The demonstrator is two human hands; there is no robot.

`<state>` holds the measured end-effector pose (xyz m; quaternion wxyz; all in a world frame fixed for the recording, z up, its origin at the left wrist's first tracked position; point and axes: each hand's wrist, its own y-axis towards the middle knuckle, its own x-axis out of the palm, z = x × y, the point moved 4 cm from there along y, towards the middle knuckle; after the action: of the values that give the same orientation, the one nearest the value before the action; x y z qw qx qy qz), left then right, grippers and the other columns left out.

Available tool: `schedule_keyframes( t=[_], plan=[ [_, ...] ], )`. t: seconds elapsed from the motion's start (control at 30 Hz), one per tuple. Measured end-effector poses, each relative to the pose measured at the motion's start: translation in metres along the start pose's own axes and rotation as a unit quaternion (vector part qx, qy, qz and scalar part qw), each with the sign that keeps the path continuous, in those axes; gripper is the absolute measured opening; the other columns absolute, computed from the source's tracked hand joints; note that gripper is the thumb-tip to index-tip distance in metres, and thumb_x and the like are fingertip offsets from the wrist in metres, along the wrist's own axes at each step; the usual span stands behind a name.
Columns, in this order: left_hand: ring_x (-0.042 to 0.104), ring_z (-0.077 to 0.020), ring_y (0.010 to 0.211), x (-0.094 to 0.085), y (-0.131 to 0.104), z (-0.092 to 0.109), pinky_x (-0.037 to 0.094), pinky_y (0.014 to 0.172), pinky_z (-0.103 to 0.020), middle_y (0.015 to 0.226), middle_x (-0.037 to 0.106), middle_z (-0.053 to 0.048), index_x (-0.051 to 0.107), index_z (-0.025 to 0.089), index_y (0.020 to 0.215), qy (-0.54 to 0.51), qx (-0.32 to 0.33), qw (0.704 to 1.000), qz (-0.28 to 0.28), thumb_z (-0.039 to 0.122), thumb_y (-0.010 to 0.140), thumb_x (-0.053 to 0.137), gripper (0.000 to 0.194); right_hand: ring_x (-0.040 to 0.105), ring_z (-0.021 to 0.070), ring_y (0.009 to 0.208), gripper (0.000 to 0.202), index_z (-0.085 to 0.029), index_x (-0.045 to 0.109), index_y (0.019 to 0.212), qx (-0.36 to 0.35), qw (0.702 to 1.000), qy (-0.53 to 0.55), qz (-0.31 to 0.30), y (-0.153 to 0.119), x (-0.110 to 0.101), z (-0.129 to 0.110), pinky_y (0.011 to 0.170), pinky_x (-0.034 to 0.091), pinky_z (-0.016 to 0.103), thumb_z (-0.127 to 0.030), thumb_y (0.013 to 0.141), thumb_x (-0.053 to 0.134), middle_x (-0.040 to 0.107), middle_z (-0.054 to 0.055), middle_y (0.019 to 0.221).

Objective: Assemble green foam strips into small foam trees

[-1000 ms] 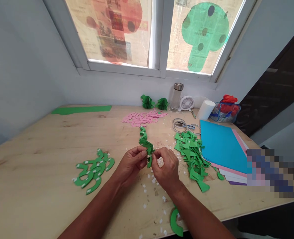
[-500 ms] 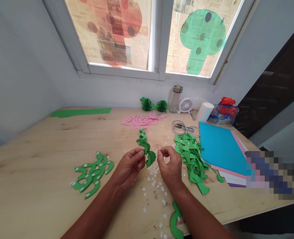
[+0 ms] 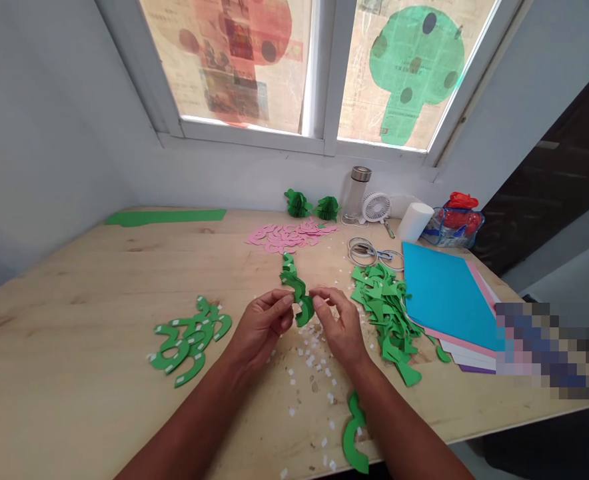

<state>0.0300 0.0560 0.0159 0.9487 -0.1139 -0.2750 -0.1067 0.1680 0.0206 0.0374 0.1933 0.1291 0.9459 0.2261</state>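
Note:
Between my hands is a layered strip of curved green paper cutouts, with white patches on parts of it. My left hand pinches its left edge between thumb and fingers. At the right edge of the same paper is my right hand, thumb and index finger closed on it. The strip's upper part reaches away toward the window. Loose wavy green paper pieces with white tabs lie to the left of my left hand. Another green cutout rests below my right forearm, at the table's front edge.
Small white paper bits litter the table. Green scraps are heaped at right, beside stacked coloured sheets. Behind lie scissors, tape rings, pink cutouts, a bottle, a small fan and a white roll.
My right hand has moved left to the paper's right edge; it was apart from it before. My left hand still holds the paper. The camera view has shifted slightly.

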Motion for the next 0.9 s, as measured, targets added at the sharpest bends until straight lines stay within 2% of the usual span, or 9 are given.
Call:
schedule_keyframes(
  t=[0.13, 0.4, 0.67, 0.9],
  plan=[
    [0.041, -0.0063, 0.042, 0.0015, -0.0003, -0.0005, 0.028, 0.042, -0.019, 0.046, 0.05, 0.005, 0.066, 0.015, 0.067, 0.025, 0.013, 1.0, 0.003, 0.031, 0.058, 0.082, 0.024, 0.062, 0.018, 0.081, 0.014, -0.018, 0.065, 0.087, 0.017, 1.0, -0.022, -0.006, -0.0018, 0.0042, -0.0013, 0.075, 0.048, 0.03, -0.027, 0.078, 0.06, 0.068, 0.004, 0.084],
    [0.043, -0.0067, 0.043, 0.0035, -0.0017, -0.0015, 0.028, 0.042, -0.019, 0.047, 0.051, 0.004, 0.067, 0.014, 0.068, 0.048, 0.03, 0.998, 0.02, 0.029, 0.057, 0.082, 0.024, 0.059, 0.0176, 0.077, 0.012, -0.019, 0.061, 0.086, 0.003, 0.998, -0.058, 0.005, -0.0037, 0.0066, -0.0015, 0.075, 0.048, 0.031, -0.02, 0.075, 0.057, 0.065, 0.003, 0.08],
    [0.042, -0.0063, 0.042, 0.0045, -0.0026, -0.0025, 0.029, 0.042, -0.019, 0.048, 0.052, 0.004, 0.067, 0.014, 0.068, 0.039, 0.022, 0.999, 0.019, 0.031, 0.057, 0.082, 0.025, 0.06, 0.0179, 0.076, 0.014, -0.019, 0.061, 0.088, -0.006, 0.997, -0.082, 0.013, -0.0051, 0.0082, -0.0007, 0.073, 0.048, 0.031, -0.026, 0.075, 0.062, 0.066, 0.003, 0.079],
    [0.042, -0.0064, 0.043, 0.006, -0.0031, -0.0038, 0.029, 0.041, -0.019, 0.05, 0.054, 0.003, 0.067, 0.014, 0.067, 0.034, 0.022, 0.999, 0.021, 0.031, 0.056, 0.083, 0.026, 0.06, 0.0183, 0.076, 0.011, -0.019, 0.061, 0.086, -0.018, 0.993, -0.115, 0.02, -0.0059, 0.0087, -0.0013, 0.074, 0.046, 0.031, -0.022, 0.076, 0.061, 0.066, 0.003, 0.079]
  ],
)
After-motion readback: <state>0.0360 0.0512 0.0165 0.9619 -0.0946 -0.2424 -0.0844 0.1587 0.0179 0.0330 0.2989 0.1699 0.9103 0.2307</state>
